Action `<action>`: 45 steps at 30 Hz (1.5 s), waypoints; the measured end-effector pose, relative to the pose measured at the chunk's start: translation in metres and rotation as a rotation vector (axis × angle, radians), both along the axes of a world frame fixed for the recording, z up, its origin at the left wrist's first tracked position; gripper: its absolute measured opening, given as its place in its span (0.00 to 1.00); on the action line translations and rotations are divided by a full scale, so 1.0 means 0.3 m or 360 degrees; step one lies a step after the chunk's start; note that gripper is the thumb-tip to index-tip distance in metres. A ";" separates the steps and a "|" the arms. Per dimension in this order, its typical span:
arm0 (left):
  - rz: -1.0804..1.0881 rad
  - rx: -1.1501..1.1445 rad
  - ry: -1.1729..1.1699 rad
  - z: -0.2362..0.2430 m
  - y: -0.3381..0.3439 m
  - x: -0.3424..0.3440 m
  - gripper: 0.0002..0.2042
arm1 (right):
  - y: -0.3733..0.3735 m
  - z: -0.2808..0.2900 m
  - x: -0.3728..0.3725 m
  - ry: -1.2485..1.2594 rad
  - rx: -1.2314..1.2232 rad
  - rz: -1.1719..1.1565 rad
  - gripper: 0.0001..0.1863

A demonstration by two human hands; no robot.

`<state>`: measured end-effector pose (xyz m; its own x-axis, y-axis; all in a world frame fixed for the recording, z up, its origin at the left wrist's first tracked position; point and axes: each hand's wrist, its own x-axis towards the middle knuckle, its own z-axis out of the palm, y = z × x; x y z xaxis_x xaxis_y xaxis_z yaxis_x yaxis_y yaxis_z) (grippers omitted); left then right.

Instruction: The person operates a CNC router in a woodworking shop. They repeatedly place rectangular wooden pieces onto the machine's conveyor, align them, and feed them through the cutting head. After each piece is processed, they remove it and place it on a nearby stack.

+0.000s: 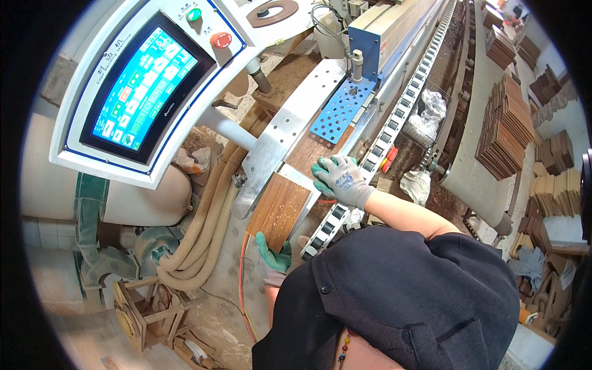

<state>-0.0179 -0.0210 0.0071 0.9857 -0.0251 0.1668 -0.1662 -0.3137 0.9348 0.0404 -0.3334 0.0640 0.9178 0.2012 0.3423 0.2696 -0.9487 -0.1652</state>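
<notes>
Two brown wood-grain panels lie end to end on the bed of an edge banding machine. My right hand point(341, 179), in a grey glove with green fingertips, rests on the near right part of the farther panel point(308, 154), its fingers spread out. That panel's far end runs under a blue perforated plate point(343, 110). At the near end of the closer panel point(279, 209), my left hand point(273, 256) grips the edge in a matching glove. The underside of this grip is hidden.
A control panel with a lit touchscreen point(145, 86) and a red button point(221, 40) stands at the left. A roller chain track point(394, 123) runs beside the bed. Stacked boards point(502, 129) lie on the conveyor at right. Beige hoses point(209, 228) hang below.
</notes>
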 end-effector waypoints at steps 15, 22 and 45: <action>0.0009 -0.0696 0.0642 0.021 0.020 0.006 0.30 | -0.005 0.010 -0.002 0.0025 -0.0010 0.0015 0.18; 0.0034 -0.0444 0.0406 0.017 0.003 -0.008 0.29 | -0.014 0.014 0.004 0.0050 -0.0014 0.0012 0.17; 0.0095 -0.0874 0.0695 0.051 -0.004 0.003 0.28 | -0.458 -0.056 0.233 -0.0180 -0.0178 -0.0778 0.14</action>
<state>-0.0169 -0.0222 0.0224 0.9625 0.0056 -0.2714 0.2632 0.2256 0.9380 0.1102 -0.4707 0.0471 0.8723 -0.2008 0.4459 -0.1993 -0.9786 -0.0508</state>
